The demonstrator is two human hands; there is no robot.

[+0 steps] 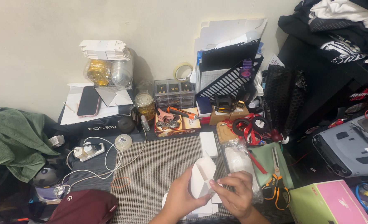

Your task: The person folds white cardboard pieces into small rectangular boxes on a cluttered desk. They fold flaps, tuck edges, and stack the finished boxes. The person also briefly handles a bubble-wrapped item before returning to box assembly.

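Both my hands hold a small white cardboard box [202, 176] partly folded, low in the middle of the head view above a woven grey mat [155, 174]. My left hand [179, 199] grips its lower left side. My right hand [235, 195] pinches a flap on its right side. More flat white card pieces [206, 208] lie under my hands. A closed white box [208, 143] lies on the mat just behind.
Orange-handled scissors [275, 182] lie on a green pouch to the right, beside a clear bag [238, 159]. A pink and green box [329, 203] sits at bottom right. White cables and a plug [90, 151] lie left, with a maroon bag [84, 207] and a green cloth [13, 139]. Clutter lines the wall.
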